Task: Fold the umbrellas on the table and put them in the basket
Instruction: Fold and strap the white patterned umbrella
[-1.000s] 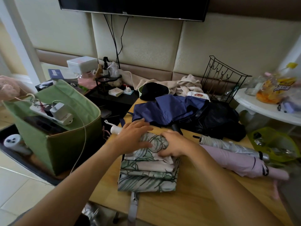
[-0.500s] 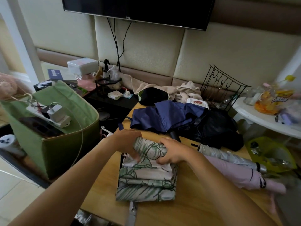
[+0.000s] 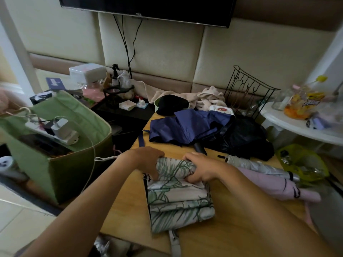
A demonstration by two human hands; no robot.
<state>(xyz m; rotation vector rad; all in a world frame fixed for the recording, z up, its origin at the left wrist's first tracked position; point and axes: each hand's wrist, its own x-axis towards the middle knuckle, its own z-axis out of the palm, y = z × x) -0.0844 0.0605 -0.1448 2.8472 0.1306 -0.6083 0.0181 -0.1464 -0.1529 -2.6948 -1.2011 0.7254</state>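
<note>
- Where the wooden table point(image 3: 232, 236) ends at its left edge, we see the green fabric basket point(image 3: 74, 175) standing just beside it on the floor, with a white power strip point(image 3: 53, 133) and plugged adapters lying across its open top.
- Left of the table's middle, we see the left hand point(image 3: 146, 160) with fingers curled over the left end of the leaf-print umbrella point(image 3: 178, 197), gripping its rolled upper fold.
- On the table's near centre lies the leaf-print umbrella itself, its white and green canopy gathered in flat pleats, with its pale handle point(image 3: 174, 243) pointing off the near edge.
- Just right of the table's middle, we see the right hand point(image 3: 202, 168) clenched on the right end of the same rolled fold, fingertips tucked under the fabric.
- At the table's far side lie a navy umbrella point(image 3: 185, 127) and a black umbrella point(image 3: 245, 138), both loose and unfolded, touching one another.
- Toward the table's right edge lie a silver umbrella point(image 3: 259, 166) and a pink umbrella point(image 3: 271, 184), both rolled, side by side.
- Beyond the table's right edge, we see a yellow-green bag point(image 3: 304, 164).
</note>
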